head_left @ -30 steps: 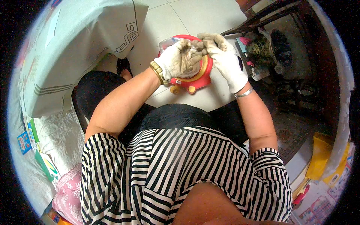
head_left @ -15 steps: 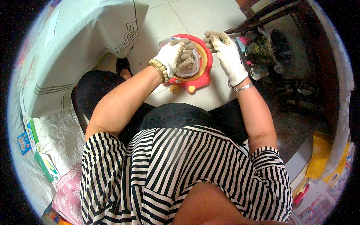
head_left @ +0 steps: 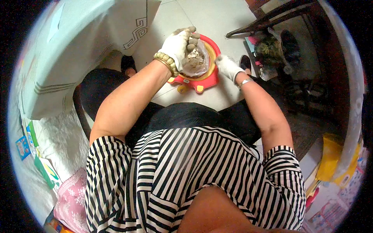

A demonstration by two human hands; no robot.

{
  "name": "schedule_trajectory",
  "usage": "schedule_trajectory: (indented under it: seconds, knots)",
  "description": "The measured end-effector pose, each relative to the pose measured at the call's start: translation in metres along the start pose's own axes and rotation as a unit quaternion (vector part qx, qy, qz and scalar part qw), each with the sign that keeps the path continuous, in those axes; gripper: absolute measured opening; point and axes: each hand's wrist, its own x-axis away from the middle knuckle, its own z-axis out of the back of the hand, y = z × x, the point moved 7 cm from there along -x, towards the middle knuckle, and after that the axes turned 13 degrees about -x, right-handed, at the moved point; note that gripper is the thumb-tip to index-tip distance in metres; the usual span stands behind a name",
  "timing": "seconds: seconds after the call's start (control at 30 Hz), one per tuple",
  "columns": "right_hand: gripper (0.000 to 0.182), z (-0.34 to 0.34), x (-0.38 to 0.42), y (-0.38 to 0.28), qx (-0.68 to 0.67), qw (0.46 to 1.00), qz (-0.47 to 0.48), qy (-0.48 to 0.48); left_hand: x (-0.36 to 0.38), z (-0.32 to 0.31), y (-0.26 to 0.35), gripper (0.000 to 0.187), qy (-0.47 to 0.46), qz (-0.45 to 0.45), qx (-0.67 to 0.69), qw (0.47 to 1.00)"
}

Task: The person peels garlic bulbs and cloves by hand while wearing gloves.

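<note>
My left hand (head_left: 175,47), in a white glove with grey-brown stained fingers, hangs over the left side of a plastic-lined container. Its fingers are curled, and whatever they close on is hidden. Beneath it, a clear plastic bag (head_left: 202,70) lies inside a tan ring and holds pale, crumbly grey-brown material (head_left: 195,59). The bag rests on a red stool (head_left: 212,80) with yellow details. Just right of the stool, my right hand (head_left: 229,68), gloved the same way, has its fingers bent together, their contents out of sight.
A pale cloth with a dark key pattern (head_left: 136,33) drapes at the upper left. Dark wooden furniture (head_left: 272,17) stands on the right, with cluttered items under it. Light floor tiles (head_left: 171,17) surround the stool. A yellow bag (head_left: 330,159) lies at the lower right.
My right hand has come down and nearer to me, its extended fingers now bent. My left hand has lifted slightly up and left, exposing more of the crumbly material.
</note>
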Motion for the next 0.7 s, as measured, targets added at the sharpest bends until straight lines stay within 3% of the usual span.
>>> schedule_trajectory:
  seconds: [0.07, 0.17, 0.3, 0.4, 0.47, 0.53, 0.7]
  knots:
    - [0.029, -0.018, 0.024, -0.015, 0.200, 0.973, -0.011, -0.114, 0.004, -0.001, 0.005, 0.032, 0.001, -0.001, 0.001, 1.000]
    - [0.028, -0.052, 0.033, -0.026, 0.303, 0.934, 0.068, -0.179, 0.005, 0.001, 0.005, 0.031, 0.009, -0.012, -0.015, 1.000]
    - [0.028, -0.099, 0.021, -0.025, 0.259, 0.926, 0.161, -0.225, 0.013, -0.004, 0.008, 0.029, 0.013, 0.020, -0.031, 0.999]
    - [0.030, -0.116, 0.002, -0.010, 0.254, 0.932, 0.099, -0.238, 0.011, -0.002, 0.003, 0.030, 0.022, 0.026, -0.017, 0.999]
    - [0.032, -0.104, -0.008, -0.008, 0.174, 0.968, 0.077, -0.164, 0.010, -0.002, 0.002, 0.029, 0.027, 0.035, -0.005, 0.999]
    - [0.023, -0.072, 0.004, -0.033, 0.061, 0.984, 0.157, -0.058, 0.009, 0.000, 0.003, 0.029, 0.040, 0.030, -0.031, 0.998]
    - [0.024, -0.056, 0.005, -0.058, -0.045, 0.985, 0.165, -0.029, 0.006, -0.002, 0.004, 0.029, 0.029, 0.038, -0.008, 0.999]
